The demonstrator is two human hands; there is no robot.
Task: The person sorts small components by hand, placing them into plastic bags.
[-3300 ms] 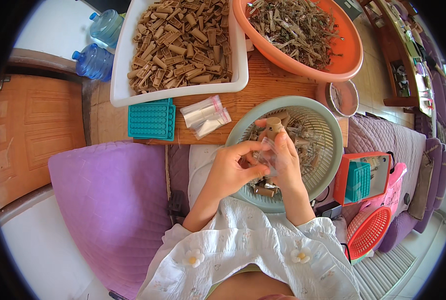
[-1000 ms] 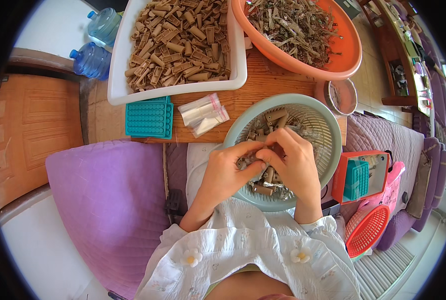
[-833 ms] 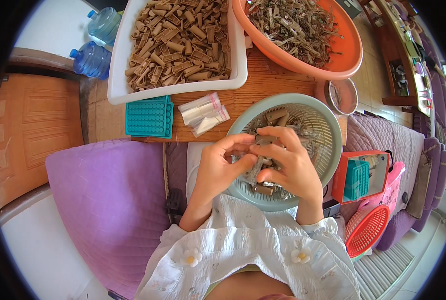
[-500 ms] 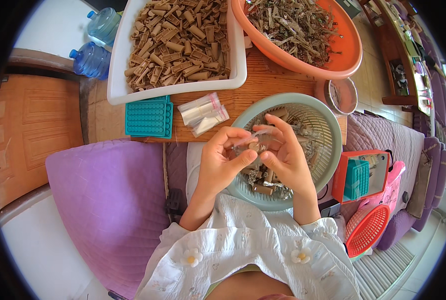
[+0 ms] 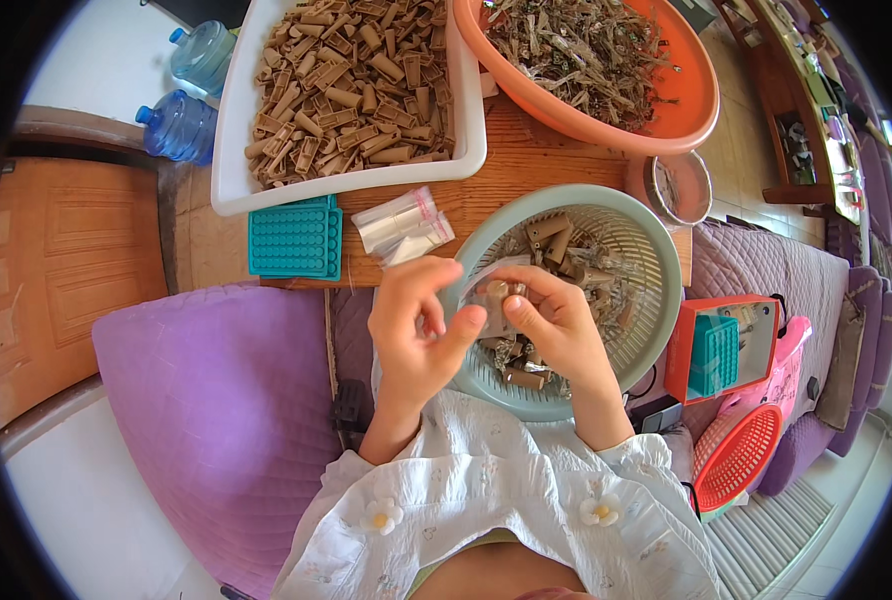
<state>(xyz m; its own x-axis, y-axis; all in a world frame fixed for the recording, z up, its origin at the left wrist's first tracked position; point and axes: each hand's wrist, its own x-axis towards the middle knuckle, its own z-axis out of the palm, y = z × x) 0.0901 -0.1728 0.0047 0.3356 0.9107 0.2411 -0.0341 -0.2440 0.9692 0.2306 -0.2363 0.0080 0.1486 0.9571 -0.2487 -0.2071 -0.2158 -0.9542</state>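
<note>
Nearest: white dress (image 5: 446,470) with two flower trims. Above it, right hand (image 5: 564,325) pinches a clear bag (image 5: 488,298) and small brown piece (image 5: 509,289), over the left part of a grey-green basket (image 5: 578,192); cannot tell if the piece is inside the bag. Left hand (image 5: 411,325) beside it, thumb and fingers spread, nothing seen in the grip.

Basket holds brown tubes and crinkled clear wrap, overlapping the near edge of a wooden table (image 5: 516,150). On the table, left of the basket: flat clear bags (image 5: 402,225), then teal trays (image 5: 294,238).

Left, purple quilted seat (image 5: 216,400); right, red box (image 5: 677,350) on a mauve quilted cover (image 5: 756,262).

Farther: white tub (image 5: 351,190) of brown pieces, orange basin (image 5: 688,95) of wrapped bits. Beyond: wooden door (image 5: 86,290) and blue water bottles (image 5: 181,125) left, wooden shelf unit (image 5: 801,150) right.
</note>
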